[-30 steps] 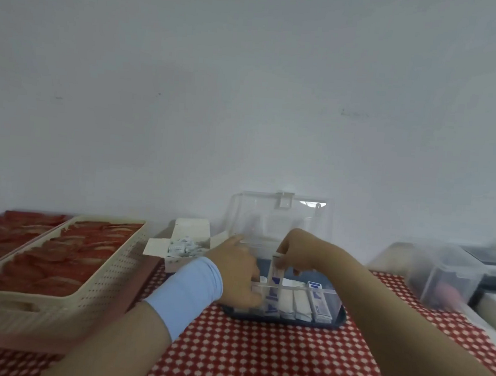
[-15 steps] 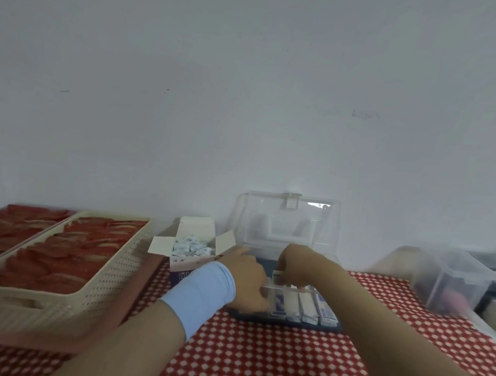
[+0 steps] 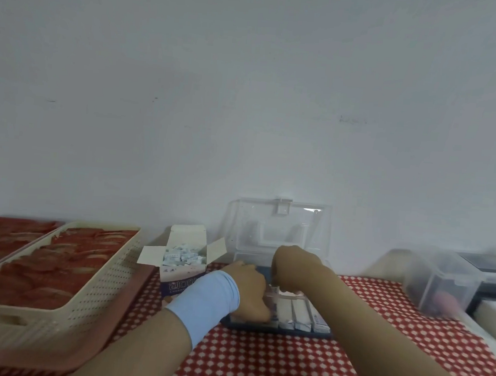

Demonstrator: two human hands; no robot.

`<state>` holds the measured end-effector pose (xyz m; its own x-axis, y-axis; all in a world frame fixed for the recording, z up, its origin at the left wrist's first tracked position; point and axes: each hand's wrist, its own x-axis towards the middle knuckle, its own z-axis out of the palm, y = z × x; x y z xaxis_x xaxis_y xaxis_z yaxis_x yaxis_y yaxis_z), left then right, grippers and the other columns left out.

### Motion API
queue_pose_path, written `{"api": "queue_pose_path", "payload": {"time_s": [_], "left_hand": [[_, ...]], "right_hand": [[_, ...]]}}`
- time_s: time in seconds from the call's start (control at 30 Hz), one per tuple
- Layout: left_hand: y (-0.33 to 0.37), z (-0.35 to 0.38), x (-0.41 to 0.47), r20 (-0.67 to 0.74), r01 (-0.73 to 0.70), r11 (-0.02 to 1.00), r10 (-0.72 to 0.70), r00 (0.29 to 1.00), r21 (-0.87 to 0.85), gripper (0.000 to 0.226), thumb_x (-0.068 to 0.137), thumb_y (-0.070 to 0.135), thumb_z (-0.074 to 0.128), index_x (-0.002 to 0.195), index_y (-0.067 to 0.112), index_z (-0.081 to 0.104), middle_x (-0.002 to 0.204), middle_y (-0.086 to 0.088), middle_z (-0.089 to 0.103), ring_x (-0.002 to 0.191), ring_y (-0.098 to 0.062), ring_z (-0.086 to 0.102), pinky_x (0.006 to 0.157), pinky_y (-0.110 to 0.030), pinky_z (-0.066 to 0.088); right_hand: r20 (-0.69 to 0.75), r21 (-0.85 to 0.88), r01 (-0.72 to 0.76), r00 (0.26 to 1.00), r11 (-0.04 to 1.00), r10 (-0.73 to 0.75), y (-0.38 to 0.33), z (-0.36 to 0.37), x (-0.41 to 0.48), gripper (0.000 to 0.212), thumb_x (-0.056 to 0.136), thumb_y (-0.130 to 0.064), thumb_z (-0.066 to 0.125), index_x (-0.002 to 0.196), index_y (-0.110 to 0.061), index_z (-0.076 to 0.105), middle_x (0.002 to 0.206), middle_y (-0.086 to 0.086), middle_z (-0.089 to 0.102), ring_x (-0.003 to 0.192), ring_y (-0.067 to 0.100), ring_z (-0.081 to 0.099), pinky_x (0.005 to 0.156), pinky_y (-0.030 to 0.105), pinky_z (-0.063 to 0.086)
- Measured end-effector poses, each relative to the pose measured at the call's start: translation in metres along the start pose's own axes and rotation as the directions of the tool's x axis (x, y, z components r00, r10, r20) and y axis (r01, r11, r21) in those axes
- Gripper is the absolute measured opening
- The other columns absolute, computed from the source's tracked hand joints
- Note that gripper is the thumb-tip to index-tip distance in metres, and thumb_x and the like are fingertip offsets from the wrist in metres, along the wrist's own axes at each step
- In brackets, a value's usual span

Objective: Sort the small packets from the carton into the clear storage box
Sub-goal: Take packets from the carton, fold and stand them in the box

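Small white-and-blue paper packets (image 3: 299, 310) stand in a row in the clear plastic storage box (image 3: 246, 226) on the red-checked desk (image 3: 256, 366); my right hand (image 3: 297, 266) fingers (image 3: 278, 280) pinch one's top, my left hand (image 3: 250, 292) steadies the row, its grip I cannot tell, so I should press straight down.

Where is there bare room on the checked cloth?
Bare cloth lies in front of the storage box toward the near edge, and right of it up to the clear bin. Crowded: around the carton, between basket and box.
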<state>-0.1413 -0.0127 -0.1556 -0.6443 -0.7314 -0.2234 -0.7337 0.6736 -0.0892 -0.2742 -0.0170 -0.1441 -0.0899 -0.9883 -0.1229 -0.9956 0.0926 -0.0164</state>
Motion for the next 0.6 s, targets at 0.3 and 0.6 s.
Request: {"api": "queue_pose_path", "payload": {"time_s": [0.3,0.6], "left_hand": [[-0.029,-0.032,-0.04,-0.355,-0.201,0.924,0.077,0.932,-0.327,0.031,0.088,0.037,0.053,0.109,0.026,0.074,0.112,0.006,0.065,0.105,-0.014,0.058,0.097,-0.033,0.047],[-0.137,-0.023,-0.076,-0.45,0.141,0.832,-0.424,0.786,-0.537,0.022,0.092,0.013,0.054,0.09,0.032,0.066,0.101,0.011,0.064,0.089,-0.008,0.059,0.081,-0.023,0.044]], "right_hand": [[-0.106,0.368,0.177,0.983,0.913,-0.148,0.017,-0.049,-0.012,0.014,0.091,-0.015,0.065,0.097,-0.014,0.078,0.08,-0.003,0.077,0.054,0.013,0.066,0.061,0.023,0.057],[-0.377,0.405,0.421,0.886,0.812,-0.271,-0.059,-0.069,-0.02,0.013,0.094,-0.019,0.066,0.098,-0.022,0.077,0.099,-0.01,0.072,0.09,0.009,0.065,0.088,0.031,0.056]]}}
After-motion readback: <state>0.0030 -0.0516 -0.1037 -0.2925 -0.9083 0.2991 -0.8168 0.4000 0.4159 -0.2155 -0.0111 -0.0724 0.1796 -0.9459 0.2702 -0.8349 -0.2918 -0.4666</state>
